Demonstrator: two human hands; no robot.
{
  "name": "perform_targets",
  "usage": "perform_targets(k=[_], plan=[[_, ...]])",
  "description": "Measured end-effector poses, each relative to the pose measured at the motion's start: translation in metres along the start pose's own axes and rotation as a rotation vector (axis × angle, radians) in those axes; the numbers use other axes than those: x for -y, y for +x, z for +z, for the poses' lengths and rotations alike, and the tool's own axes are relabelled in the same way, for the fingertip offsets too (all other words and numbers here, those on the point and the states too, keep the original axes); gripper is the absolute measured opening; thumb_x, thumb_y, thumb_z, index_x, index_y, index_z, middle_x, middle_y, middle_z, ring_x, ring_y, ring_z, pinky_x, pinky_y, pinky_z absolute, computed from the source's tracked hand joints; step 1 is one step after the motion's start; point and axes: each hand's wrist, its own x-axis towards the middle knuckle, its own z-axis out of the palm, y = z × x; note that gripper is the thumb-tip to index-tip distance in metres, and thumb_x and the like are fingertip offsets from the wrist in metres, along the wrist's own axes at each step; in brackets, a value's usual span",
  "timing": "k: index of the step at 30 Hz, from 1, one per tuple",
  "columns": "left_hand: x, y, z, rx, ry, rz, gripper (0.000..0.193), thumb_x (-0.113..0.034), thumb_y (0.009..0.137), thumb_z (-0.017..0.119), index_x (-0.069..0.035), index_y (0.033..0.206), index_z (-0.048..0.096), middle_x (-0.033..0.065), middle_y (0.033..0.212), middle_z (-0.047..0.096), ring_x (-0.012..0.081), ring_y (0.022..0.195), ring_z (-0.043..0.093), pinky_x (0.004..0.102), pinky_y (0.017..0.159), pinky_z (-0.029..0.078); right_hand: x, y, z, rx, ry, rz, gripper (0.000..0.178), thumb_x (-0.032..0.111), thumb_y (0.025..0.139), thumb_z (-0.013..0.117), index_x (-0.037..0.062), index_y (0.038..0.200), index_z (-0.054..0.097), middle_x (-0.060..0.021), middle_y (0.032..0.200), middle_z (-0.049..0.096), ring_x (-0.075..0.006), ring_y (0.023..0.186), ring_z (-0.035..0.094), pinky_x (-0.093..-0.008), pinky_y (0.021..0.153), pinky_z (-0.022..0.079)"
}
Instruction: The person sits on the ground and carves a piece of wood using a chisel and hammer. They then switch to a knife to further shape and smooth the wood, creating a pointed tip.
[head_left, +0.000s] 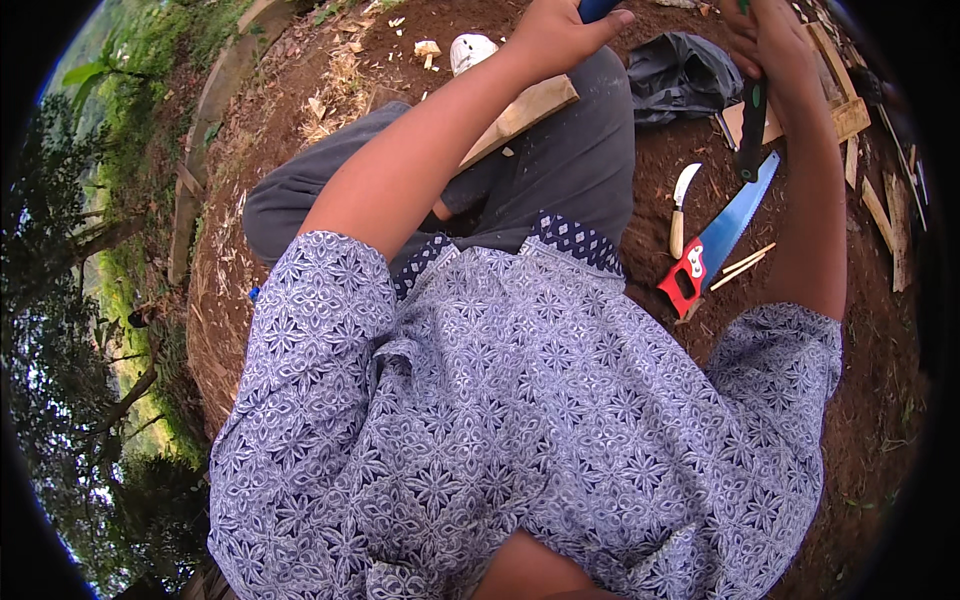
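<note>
Two hands at work over a wooden plank [520, 115] lying across the lap: left hand [560, 35] closed on a blue handle, right hand [765, 45] gripping a dark, green-trimmed tool [752, 130]. Judged mid-shaping; next move needs steady aim. Handsaw [715, 240] and knife [681, 205] lie on soil.

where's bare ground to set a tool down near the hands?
Free: bare soil low right, below the hand saw and thin sticks. Also the dirt strip between the knife and the trouser leg. Crowded: upper right, with wood offcuts, black bag and right hand.
</note>
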Motion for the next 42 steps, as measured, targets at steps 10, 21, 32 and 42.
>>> perform_targets(k=[10, 21, 32, 42], plan=[[0.014, 0.001, -0.002, 0.004, 0.037, 0.013, 0.03, -0.033, 0.096, 0.072, -0.004, 0.095, 0.067, 0.0052, 0.077, 0.064, 0.0135, 0.074, 0.058, 0.0342, 0.071, 0.049, -0.013, 0.009, -0.006, 0.083, -0.062, 0.201, 0.033, 0.045, 0.109, 0.049, 0.0154, 0.096, 0.056, 0.0093, 0.062, 0.035, -0.0021, 0.047, 0.032, -0.0208, 0.041, 0.026], [0.014, 0.002, -0.004, 0.02, 0.018, 0.027, 0.029, -0.032, 0.096, 0.072, -0.003, 0.098, 0.068, 0.0049, 0.079, 0.066, 0.0131, 0.076, 0.059, 0.034, 0.072, 0.049, -0.007, 0.016, -0.009, -0.198, 0.333, -0.038, 0.034, 0.041, 0.109, 0.052, 0.0125, 0.093, 0.06, 0.0091, 0.063, 0.04, -0.0022, 0.049, 0.033, -0.0208, 0.045, 0.027], [0.013, 0.002, 0.002, 0.075, 0.016, -0.038, 0.029, -0.032, 0.096, 0.072, -0.002, 0.097, 0.068, 0.0029, 0.078, 0.065, 0.0116, 0.074, 0.059, 0.0321, 0.069, 0.049, -0.07, 0.044, -0.054, -0.008, -0.015, 0.003, 0.033, 0.043, 0.109, 0.052, 0.0127, 0.097, 0.058, 0.0048, 0.07, 0.043, -0.0047, 0.053, 0.04, -0.0219, 0.046, 0.031], [0.019, 0.003, -0.008, 0.048, 0.026, 0.006, 0.029, -0.032, 0.095, 0.073, -0.003, 0.095, 0.067, 0.0017, 0.079, 0.064, 0.0106, 0.075, 0.057, 0.0316, 0.069, 0.048, -0.018, 0.007, 0.003, -0.255, 0.215, -0.108, 0.033, 0.041, 0.11, 0.051, 0.0132, 0.093, 0.057, 0.0073, 0.062, 0.037, -0.0036, 0.048, 0.031, -0.0232, 0.044, 0.025]])
